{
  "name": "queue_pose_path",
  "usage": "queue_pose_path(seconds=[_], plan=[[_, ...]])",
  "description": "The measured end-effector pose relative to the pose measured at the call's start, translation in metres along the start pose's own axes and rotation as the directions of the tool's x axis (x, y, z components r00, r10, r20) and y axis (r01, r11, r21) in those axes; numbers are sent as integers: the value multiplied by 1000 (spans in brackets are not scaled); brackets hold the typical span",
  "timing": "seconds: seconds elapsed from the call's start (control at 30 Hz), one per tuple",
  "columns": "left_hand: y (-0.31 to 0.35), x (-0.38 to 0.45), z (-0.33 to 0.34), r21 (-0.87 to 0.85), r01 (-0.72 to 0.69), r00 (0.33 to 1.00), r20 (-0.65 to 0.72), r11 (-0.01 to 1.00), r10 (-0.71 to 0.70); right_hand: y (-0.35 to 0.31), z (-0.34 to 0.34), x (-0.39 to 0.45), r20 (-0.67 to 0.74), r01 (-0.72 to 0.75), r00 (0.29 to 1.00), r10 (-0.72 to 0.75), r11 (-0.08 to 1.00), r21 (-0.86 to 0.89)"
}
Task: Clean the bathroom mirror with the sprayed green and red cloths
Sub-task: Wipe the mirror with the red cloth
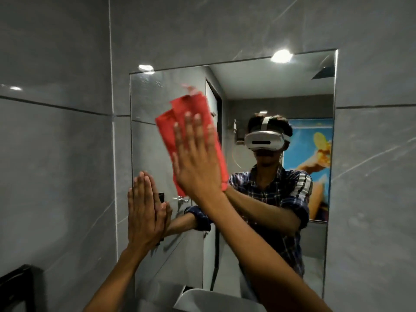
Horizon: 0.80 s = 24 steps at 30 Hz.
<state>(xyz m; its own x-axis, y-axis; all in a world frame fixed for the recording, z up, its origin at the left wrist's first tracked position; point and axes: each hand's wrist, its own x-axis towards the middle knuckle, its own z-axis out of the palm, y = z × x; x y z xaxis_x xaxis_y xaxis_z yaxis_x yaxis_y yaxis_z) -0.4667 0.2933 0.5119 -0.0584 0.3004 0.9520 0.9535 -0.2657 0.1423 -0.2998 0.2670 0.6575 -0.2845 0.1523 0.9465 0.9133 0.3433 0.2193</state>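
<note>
Wiping stage, red cloth in use; the green cloth is nowhere in view, so whether its pass is done or yet to come can't be told from here. Starting at the left: your left hand [144, 212] lies flat and open against the lower-left edge of the frameless rectangular wall mirror [281, 91], fingers [141, 188] straight, close together and pointing up, holding nothing; it looks like a brace only. Faint streaks or droplets show on the glass well above those fingertips, toward the mirror's top-left corner, so that patch likely needs more work. Moving right: your right hand [198, 163] is spread flat, palm pressing the crumpled red cleaning cloth [166, 129] onto the glass in the mirror's left-centre area. That hand isn't gripping; the cloth is pinned between palm and mirror, fingers [198, 131] extended and slightly fanned. The cloth sticks out past your fingertips above and to the left of them, with a narrower strip showing to the right of the hand, and a ragged corner rising clear of the fingertips. Right of that hand, the mirror's centre and right side show a fairly clean reflection, though smears there are hard to judge. Lower glass, below your wrists and near the white ceramic basin [202, 300], can't be assessed. Estimate: partway through.
</note>
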Motion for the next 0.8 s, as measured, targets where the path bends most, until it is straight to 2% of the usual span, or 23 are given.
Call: queue_pose_path(seconds=[0.07, 0.13, 0.2, 0.27, 0.4, 0.5, 0.53, 0.57, 0.7, 0.8], plan=[[3, 0, -3, 35, 8, 1000, 14, 999, -8, 0, 2, -29, 82, 156, 985, -154, 988, -22], [7, -1, -6, 48, -1, 1000, 20, 999, 0, 24, -8, -61, 124, 164, 980, -157, 985, -51], [9, -1, -10, 38, -9, 1000, 29, 999, 8, 68, -28, -86, 77, 29, 997, -23, 996, -81], [12, -2, -11, 28, -2, 999, 39, 1000, 1, 118, -52, -95, -49, -182, 983, 178, 977, -115], [14, -3, -13, -4, 11, 999, 31, 1000, -11, 167, -81, -50, -223, -496, 860, 460, 856, -146], [15, 1, -13, -11, 4, 1000, 30, 1000, -4, 153, -86, 15, -323, -655, 724, 610, 754, -44], [15, 1, -13, -10, 5, 999, 40, 1000, -5, 145, -85, 32, -341, -674, 700, 628, 738, -24], [16, 1, -12, -11, 11, 999, 54, 1000, -10, 136, -82, 46, -354, -668, 700, 620, 744, -18], [10, 2, -9, -2, 48, 996, 77, 999, -48, 80, -56, 84, -314, -492, 825, 470, 871, 12], [8, 1, -7, 1, 31, 998, 59, 1000, -31, 33, -33, 100, -279, -371, 885, 374, 926, 64]])
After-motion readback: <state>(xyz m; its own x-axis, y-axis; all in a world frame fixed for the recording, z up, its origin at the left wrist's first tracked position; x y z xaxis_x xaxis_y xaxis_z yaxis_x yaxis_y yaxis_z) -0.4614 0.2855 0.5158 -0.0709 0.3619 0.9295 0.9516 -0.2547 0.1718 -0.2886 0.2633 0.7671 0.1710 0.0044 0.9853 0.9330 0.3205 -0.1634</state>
